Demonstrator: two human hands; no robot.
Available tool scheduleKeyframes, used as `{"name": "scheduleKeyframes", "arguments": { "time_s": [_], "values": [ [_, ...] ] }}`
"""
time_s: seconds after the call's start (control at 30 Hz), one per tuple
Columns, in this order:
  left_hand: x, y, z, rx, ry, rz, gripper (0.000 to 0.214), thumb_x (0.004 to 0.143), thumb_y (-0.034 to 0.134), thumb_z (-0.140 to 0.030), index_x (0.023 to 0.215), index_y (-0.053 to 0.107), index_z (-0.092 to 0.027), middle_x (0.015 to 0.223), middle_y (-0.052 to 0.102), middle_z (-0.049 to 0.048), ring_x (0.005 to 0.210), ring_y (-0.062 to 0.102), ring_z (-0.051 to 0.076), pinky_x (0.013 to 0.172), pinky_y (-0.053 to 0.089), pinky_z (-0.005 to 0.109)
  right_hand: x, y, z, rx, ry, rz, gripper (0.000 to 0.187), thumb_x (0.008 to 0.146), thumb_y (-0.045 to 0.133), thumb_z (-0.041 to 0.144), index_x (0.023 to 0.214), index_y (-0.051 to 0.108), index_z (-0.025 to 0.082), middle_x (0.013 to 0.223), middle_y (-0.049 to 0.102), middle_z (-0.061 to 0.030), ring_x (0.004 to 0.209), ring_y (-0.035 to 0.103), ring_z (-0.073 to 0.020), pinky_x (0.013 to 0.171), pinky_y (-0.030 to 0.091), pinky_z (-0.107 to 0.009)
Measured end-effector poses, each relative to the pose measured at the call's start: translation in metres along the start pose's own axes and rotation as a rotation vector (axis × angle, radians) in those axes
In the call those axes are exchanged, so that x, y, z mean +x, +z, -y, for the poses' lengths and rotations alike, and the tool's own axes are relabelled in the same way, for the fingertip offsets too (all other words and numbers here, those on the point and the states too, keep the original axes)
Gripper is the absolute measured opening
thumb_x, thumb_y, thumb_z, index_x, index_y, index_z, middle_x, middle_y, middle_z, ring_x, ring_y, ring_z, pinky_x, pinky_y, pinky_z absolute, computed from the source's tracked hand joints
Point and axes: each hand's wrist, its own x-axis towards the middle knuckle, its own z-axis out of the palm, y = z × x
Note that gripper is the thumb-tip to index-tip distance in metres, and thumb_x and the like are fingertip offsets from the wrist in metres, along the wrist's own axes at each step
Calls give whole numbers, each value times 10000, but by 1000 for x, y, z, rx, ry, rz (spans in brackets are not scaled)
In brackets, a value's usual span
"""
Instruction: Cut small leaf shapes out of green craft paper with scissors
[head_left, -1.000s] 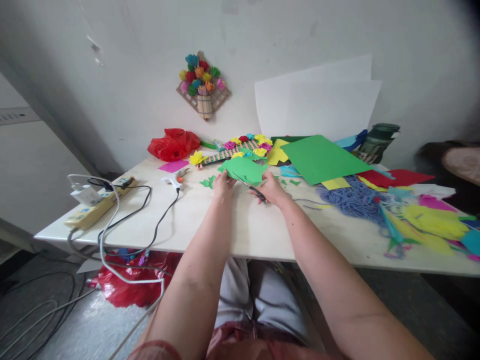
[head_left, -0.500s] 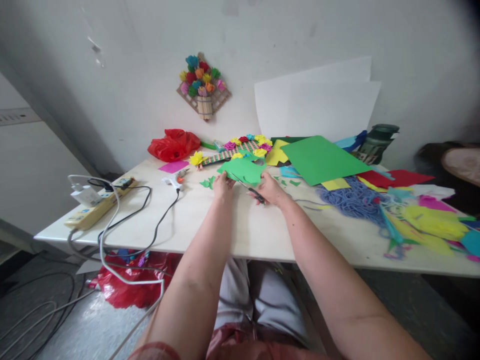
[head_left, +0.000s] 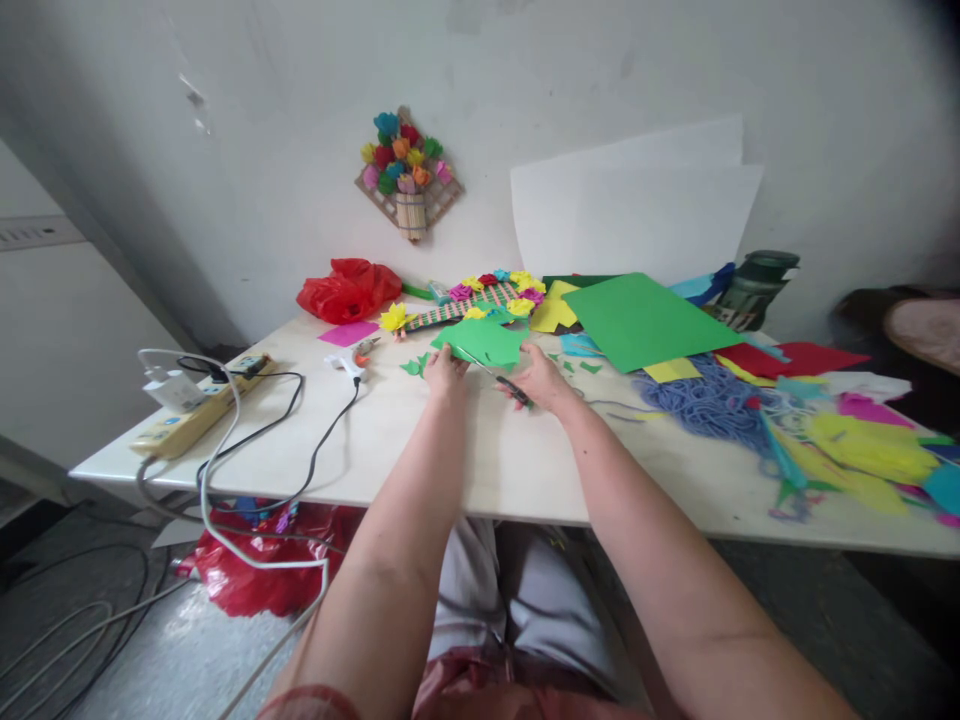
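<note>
My left hand (head_left: pixel 448 370) pinches the near left edge of a green sheet of paper (head_left: pixel 491 340) held just above the table. In my right hand (head_left: pixel 538 380) is a pair of scissors (head_left: pixel 513 390) with dark handles, its blades pointing left along the paper's near edge. Small green paper scraps (head_left: pixel 415 366) lie left of my left hand, and a few more to the right of the paper. Right behind the sheet lies a woven strip craft (head_left: pixel 457 308) trimmed with yellow, pink, red and blue paper flowers.
A white glue gun (head_left: pixel 349 362) and a power strip (head_left: pixel 199 410) with cables lie on the left. At right are a large green sheet (head_left: pixel 649 320), blue yarn (head_left: pixel 697 400) and coloured paper. A dark bottle (head_left: pixel 756 290) stands at the back; a red plastic bag (head_left: pixel 349 290) sits back left.
The green paper has tilted slightly and its far edge looks different. Both hands stay in nearly the same place, still on the paper and the scissors.
</note>
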Motion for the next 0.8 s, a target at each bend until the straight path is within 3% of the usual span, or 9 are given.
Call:
{"name": "scheduleKeyframes", "arguments": {
  "time_s": [0.1, 0.23, 0.47, 0.63, 0.8],
  "values": [
    [-1, 0, 0, -12, 9, 2, 143, 742, 509, -138, 649, 411, -184, 570, 506, -45, 531, 533, 82, 652, 475, 273, 0, 0, 1, 62, 94, -18, 621, 495, 799, 335, 939, 388, 196, 431, 574, 59, 328, 535, -136, 297, 426, -206],
    [-1, 0, 0, 6, 22, 10, 154, 742, 507, -140, 637, 403, -185, 545, 484, -54, 519, 520, 77, 657, 475, 275, -3, -1, 5, 84, 53, -8, 484, 509, 794, 331, 710, 374, 201, 379, 540, 48, 319, 526, -129, 283, 398, -190],
    [-1, 0, -1, 13, 36, -6, 185, 741, 514, -154, 614, 383, -187, 502, 443, -68, 460, 483, 62, 636, 471, 249, -11, 0, 17, 153, 42, 87, 354, 548, 772, 255, 779, 518, 166, 420, 548, 75, 315, 478, -81, 297, 420, -190],
    [0, -1, 0, 28, 44, 33, 178, 736, 530, -169, 620, 396, -183, 525, 477, -51, 492, 525, 74, 630, 474, 251, -11, -2, 15, 181, 99, 177, 406, 626, 727, 240, 990, 586, 132, 489, 594, 39, 382, 517, -83, 353, 444, -189],
    [-1, -1, 0, 10, 27, 121, 193, 695, 576, -161, 626, 396, -172, 523, 492, -51, 479, 526, 70, 601, 475, 238, -8, -10, 7, 102, 108, 288, 241, 665, 694, 309, 769, 626, 102, 453, 554, 28, 330, 430, -37, 328, 363, -146]
  ]
}}
